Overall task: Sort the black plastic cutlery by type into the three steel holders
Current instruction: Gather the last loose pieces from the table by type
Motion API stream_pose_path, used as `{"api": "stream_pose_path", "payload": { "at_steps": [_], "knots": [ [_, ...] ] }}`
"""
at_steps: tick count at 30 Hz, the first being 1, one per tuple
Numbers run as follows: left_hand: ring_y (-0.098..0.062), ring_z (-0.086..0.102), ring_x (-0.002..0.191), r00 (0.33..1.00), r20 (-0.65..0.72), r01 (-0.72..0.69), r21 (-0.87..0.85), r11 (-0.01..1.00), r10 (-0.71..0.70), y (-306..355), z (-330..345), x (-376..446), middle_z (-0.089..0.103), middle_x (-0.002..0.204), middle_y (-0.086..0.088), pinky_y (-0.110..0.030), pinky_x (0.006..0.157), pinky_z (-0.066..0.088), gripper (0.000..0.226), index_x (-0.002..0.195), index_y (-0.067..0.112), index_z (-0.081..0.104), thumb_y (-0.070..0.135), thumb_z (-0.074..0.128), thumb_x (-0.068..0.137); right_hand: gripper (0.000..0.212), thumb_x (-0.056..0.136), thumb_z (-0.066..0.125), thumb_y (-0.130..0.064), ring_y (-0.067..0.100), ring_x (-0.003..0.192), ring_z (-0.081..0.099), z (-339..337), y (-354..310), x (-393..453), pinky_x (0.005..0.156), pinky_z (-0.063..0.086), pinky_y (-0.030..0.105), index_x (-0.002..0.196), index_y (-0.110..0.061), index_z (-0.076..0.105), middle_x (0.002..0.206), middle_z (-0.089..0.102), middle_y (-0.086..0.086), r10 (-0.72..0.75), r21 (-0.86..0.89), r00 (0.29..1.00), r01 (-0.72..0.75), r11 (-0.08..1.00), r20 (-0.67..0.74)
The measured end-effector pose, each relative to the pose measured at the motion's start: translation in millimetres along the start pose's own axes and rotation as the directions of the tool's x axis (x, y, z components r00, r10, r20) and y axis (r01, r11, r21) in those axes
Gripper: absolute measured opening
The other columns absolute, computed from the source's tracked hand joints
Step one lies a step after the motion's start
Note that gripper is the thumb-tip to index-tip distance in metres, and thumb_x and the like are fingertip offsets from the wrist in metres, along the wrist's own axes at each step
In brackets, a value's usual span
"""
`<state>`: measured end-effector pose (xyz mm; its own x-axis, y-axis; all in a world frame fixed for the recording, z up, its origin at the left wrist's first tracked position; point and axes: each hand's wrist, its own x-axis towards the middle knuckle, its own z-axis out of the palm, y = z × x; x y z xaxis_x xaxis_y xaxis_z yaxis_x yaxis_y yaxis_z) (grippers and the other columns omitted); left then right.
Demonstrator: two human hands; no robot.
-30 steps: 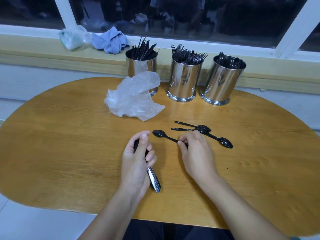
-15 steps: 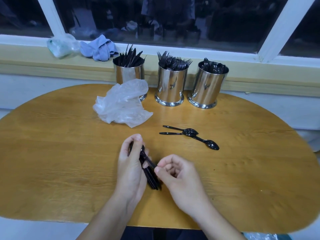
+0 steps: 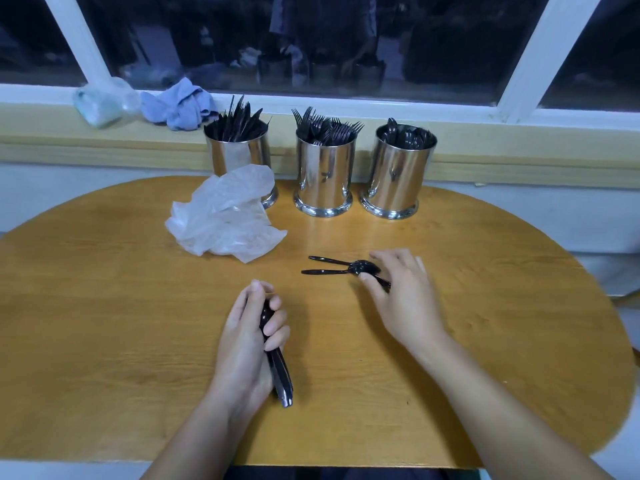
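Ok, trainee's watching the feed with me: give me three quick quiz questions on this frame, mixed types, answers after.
1. True or false: the left hand grips a bundle of spoons.
2. Which steel holder has forks: A left holder, B middle holder, C right holder?
3. Fill in: the right hand reaches the loose ____ on the table.

Key: 1 true. 2 B. 3 spoons.
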<state>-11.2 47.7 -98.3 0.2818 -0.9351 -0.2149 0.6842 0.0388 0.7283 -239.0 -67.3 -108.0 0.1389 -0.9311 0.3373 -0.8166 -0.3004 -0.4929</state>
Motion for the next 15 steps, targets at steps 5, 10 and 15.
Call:
{"api": "stream_pose_path", "payload": {
  "at_steps": [5,10,15],
  "knots": [
    [-0.009,0.03,0.064,1.0,0.024,-0.005,0.07,0.998,0.003,-1,0,-1,0.052,0.089,0.0,-0.019,0.046,0.028,0.029,0.115,0.014,0.065,0.041,0.069,0.107,0.05,0.107,0.057,-0.057,0.029,0.129,0.053,9,4,25,0.107,0.039,0.044,0.146,-0.026,0.064,0.139,0.065,0.001,0.085,-0.133,0.991,-0.072,0.989,0.099],
    [-0.009,0.032,0.063,0.998,0.058,-0.01,0.122,0.992,0.003,-2,-1,-2,0.053,0.09,-0.002,-0.019,0.047,0.029,0.024,0.116,0.013,0.068,0.034,0.071,0.104,0.037,0.106,0.063,-0.052,0.019,0.117,0.051,15,8,21,0.098,0.032,0.035,0.135,-0.03,0.072,0.124,0.06,-0.007,0.006,-0.135,0.993,0.01,0.991,0.12],
    [-0.01,0.031,0.063,0.998,0.066,-0.012,0.139,0.99,0.003,-2,-1,-4,0.053,0.09,-0.003,-0.02,0.048,0.027,0.022,0.117,0.012,0.068,0.032,0.067,0.108,0.029,0.107,0.062,-0.047,0.013,0.111,0.052,10,9,9,0.093,0.026,0.032,0.13,-0.032,0.073,0.116,0.06,-0.013,-0.109,-0.084,0.984,0.122,0.989,0.144]
  ]
}}
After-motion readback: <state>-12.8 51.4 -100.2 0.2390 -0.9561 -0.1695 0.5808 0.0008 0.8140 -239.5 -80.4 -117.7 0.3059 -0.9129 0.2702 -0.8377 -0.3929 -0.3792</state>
